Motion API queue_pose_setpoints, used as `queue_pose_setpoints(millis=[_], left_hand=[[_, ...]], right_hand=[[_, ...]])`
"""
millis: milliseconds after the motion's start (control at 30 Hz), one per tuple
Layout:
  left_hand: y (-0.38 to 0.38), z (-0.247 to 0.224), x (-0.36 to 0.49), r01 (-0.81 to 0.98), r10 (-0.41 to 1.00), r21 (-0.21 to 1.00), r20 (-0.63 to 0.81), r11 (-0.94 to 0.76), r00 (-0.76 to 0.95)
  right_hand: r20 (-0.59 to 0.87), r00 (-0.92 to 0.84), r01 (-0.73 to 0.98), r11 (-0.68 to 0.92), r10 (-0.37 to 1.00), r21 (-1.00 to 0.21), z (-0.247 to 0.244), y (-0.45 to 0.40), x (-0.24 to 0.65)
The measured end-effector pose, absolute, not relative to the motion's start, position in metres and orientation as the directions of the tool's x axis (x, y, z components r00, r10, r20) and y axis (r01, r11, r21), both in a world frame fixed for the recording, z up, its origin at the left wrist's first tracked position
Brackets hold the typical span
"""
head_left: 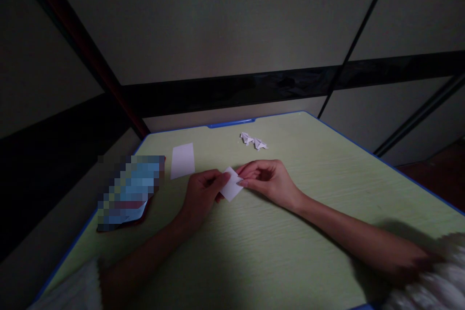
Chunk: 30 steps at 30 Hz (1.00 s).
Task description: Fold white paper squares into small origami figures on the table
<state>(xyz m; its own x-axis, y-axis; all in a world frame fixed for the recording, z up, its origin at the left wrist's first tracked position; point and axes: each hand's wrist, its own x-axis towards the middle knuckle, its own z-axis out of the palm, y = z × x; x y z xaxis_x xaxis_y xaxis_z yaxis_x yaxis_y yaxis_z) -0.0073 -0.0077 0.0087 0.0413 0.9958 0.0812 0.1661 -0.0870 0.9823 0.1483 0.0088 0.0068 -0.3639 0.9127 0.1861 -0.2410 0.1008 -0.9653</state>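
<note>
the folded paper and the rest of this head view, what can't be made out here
Head view:
- folded paper: underside and corners hidden by the left hand and right hand
- tablet-like thing: most of its face blurred by blocky squares
- two small paper figures: too small to tell their shape
- table: near edge mostly cut off by the picture's bottom

The paper (231, 191) looks matt, the tabletop (312, 169) wood-grained.
</note>
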Motion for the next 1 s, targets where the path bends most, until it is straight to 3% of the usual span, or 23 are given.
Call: queue_pose_setpoints(millis=[533,1000], left_hand=[[-0.0104,0.0126,-0.0058,0.222,0.988,0.964,0.153,-0.150,0.007],[-0.0107,0.0140,-0.0044,0.238,0.989,0.960,0.144,-0.146,0.023]], right_hand=[[0.068,-0.382,-0.220,-0.019,0.922,-0.975,0.0064,0.0099,0.1473],[0.112,-0.430,-0.206,0.023,0.896,-0.978,0.0079,0.0081,0.1490]])
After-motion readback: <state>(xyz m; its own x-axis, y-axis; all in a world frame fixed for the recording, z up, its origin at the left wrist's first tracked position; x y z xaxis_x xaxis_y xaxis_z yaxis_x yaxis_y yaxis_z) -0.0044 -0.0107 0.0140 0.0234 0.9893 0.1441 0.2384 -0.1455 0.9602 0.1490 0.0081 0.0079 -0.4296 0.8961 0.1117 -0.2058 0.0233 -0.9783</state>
